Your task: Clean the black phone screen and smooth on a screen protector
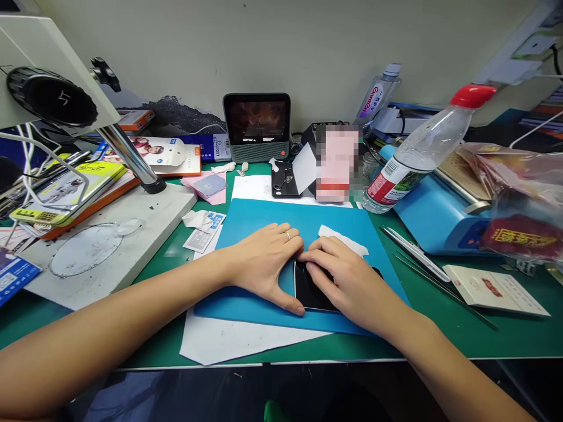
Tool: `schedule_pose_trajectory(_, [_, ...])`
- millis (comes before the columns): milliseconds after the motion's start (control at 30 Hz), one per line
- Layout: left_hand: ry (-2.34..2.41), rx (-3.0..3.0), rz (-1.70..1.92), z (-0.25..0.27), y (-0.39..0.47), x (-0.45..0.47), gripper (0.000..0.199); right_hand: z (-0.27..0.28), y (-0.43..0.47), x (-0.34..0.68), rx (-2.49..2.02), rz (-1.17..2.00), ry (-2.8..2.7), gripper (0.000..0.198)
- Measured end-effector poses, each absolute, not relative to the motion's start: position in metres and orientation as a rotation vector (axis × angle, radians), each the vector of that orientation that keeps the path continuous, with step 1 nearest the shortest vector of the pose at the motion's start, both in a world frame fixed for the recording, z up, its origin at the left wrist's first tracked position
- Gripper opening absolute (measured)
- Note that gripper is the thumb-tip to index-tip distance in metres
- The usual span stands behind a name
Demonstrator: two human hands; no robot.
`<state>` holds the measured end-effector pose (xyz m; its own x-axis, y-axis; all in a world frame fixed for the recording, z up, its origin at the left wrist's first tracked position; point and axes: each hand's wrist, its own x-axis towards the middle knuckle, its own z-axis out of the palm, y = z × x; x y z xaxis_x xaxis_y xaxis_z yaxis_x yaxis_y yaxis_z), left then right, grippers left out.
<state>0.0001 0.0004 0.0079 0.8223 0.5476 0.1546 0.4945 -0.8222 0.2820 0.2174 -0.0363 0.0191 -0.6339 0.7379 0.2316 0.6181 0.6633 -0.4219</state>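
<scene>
A black smartphone [314, 296] lies flat and sideways on a blue mat [246, 223]. My left hand [266, 264], with a ring on one finger, bridges the phone's left end. Its thumb presses by the near corner and its fingers reach the far corner. Across the phone's middle lies my right hand [347, 278], fingers bent and their tips close together at the far left corner, beside my left fingertips. Whatever those tips pinch is too small or hidden to make out. A white paper strip [345, 240] rests just beyond my right hand.
Tweezers [428, 272] and a white flat box [495, 290] lie at the right. A plastic bottle [422, 149] leans beside a blue device [435, 217]. At left stands a microscope base [162, 220] with boxes on it. A small screen [257, 120] stands at the back.
</scene>
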Motion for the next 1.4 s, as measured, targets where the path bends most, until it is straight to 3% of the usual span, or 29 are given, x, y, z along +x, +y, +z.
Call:
schedule_pose_trajectory(533, [0.752, 2.825, 0.376, 0.007, 0.002, -0.002, 0.07, 0.006, -0.04, 0.206, -1.105, 0.198, -2.514, 0.024])
schedule_pose_trajectory(1400, [0.748, 2.748, 0.391, 0.006, 0.001, 0.0, 0.069, 0.004, -0.043, 0.204, -1.153, 0.156, -2.512, 0.024])
